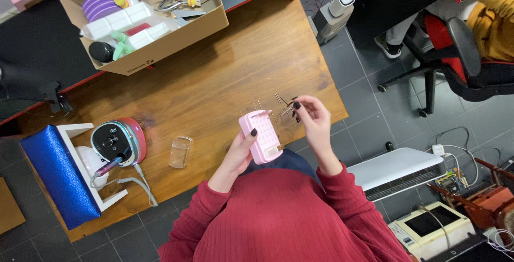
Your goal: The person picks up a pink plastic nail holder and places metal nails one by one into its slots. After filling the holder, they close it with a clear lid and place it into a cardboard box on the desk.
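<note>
My left hand [242, 148] grips a pink rectangular bit holder [260, 136] dotted with small holes, held upright over the near edge of the wooden table [225, 80]. A few thin metal drill bits [258, 105] stick up from its top. My right hand [312, 118], with dark-painted nails, pinches one thin bit [289, 109] between thumb and fingers just right of the holder's top. Red ribbed sleeves cover both arms.
A clear plastic lid [180, 151] lies on the table left of my hands. A round pink and black drill unit [119, 141] with a handpiece sits beside a blue padded armrest [58, 175]. A cardboard box [140, 16] of tools stands at the back. Another person sits on a chair [460, 58] at the right.
</note>
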